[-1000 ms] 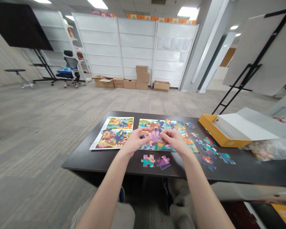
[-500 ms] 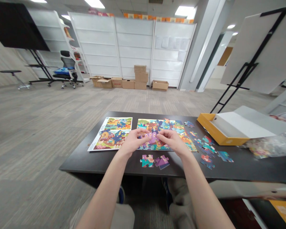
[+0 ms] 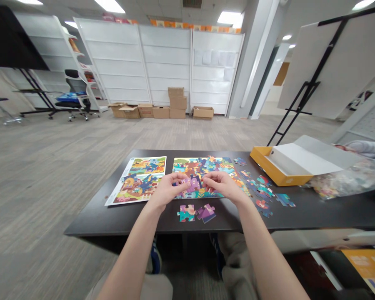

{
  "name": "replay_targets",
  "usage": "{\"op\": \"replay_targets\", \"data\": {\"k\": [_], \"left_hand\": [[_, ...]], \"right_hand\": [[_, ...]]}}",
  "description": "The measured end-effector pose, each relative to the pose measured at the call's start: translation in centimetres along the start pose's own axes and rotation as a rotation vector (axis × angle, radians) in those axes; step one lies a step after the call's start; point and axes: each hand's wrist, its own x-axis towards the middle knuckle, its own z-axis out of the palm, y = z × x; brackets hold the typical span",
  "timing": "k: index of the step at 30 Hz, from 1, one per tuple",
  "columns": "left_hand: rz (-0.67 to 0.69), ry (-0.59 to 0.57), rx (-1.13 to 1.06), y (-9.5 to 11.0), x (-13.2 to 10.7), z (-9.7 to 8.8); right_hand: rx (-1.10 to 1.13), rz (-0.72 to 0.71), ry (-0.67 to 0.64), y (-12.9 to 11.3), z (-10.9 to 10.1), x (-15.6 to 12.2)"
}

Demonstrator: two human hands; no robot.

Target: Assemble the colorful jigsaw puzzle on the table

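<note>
My left hand is closed on a purple puzzle piece with eye-like spots, tilted above the puzzle. Close to the piece's right edge, the fingertips of my right hand are pinched together; whether they touch it or hold something small I cannot make out. Beneath both hands lies the partly covered, colourful jigsaw puzzle. Two loose pieces rest nearer me: a teal and pink piece and a purple piece. On the left is a printed picture sheet.
Several loose puzzle pieces are scattered right of the puzzle. Behind them stands an opened yellow box, beside a clear plastic bag. Everything rests on a black table. Cardboard boxes stand along the far shelving.
The purple piece has turned and shifted slightly toward my left hand. My right fingertips have drawn back from its face. The whole view has swung a little to the right.
</note>
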Motion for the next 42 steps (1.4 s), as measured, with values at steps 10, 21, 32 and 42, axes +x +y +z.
{"op": "replay_targets", "data": {"k": [10,21,32,42], "left_hand": [[0.057,-0.040,0.116,-0.3,0.0,-0.3],[0.052,0.021,0.093,-0.4,1.1,-0.1],[0.025,0.040,0.102,0.3,0.7,0.4],[0.086,0.098,0.234,1.1,0.9,1.1]], "right_hand": [[-0.146,-0.033,-0.037,1.0,-0.6,-1.4],[-1.067,0.239,0.318,2.7,-12.0,1.7],[-0.987,0.270,0.253,5.4,-11.2,2.8],[-0.966,0.321,0.275,5.5,-12.0,2.9]]}}
